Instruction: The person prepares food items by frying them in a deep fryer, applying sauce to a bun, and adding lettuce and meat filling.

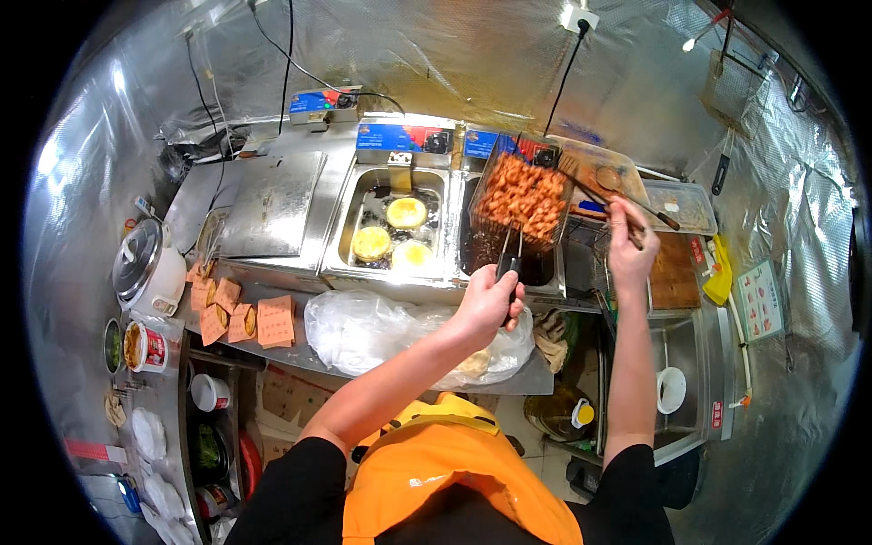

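My left hand (490,304) is closed round the black handle of a wire fry basket (478,216). Small reddish-brown fried pieces (522,202) heap up in the basket, which hangs over the right fryer well (536,268) with dark oil below. My right hand (629,254) grips long dark chopsticks (592,193), their tips at the basket's right rim. In the left fryer well (336,238), three round yellow cakes (406,213) lie in oil.
A clear plastic bag (363,327) and pink paper sleeves (275,321) lie along the front counter. At left stands a white cooker (145,272); a metal lid (274,204) covers the counter nearby. On the right are a sink (668,350) and a wooden board (674,272). An oil jug (559,409) stands below.
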The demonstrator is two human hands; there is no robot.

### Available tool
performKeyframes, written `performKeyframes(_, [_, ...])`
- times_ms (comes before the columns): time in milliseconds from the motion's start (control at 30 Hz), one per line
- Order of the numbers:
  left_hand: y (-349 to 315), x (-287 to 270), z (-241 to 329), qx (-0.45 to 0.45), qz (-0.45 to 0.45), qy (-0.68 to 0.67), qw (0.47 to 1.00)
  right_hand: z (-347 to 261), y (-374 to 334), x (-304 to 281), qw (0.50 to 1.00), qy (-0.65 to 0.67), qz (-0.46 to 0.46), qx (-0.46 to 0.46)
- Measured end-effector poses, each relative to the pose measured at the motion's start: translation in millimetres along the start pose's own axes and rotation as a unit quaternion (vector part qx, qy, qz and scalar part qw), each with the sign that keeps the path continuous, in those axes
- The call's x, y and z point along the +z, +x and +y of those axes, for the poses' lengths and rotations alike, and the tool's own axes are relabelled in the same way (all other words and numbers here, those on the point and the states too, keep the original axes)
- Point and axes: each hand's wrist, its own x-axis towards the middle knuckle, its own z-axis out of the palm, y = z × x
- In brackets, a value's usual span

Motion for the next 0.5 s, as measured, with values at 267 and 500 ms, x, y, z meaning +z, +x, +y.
performKeyframes(267, [-3.7, -20.1, 33.1, -0.075, -0.01, -0.073, 0.994, 1.6, -33.0, 42.6, 0.997, -0.068, -0.018, -0.036])
performKeyframes(500, [-53.9, -92.9, 65.6, -0.042, -0.103, -0.112, 0.987, -116.4, -32.6, 101.3, 0.973, -0.124, -0.039, -0.191])
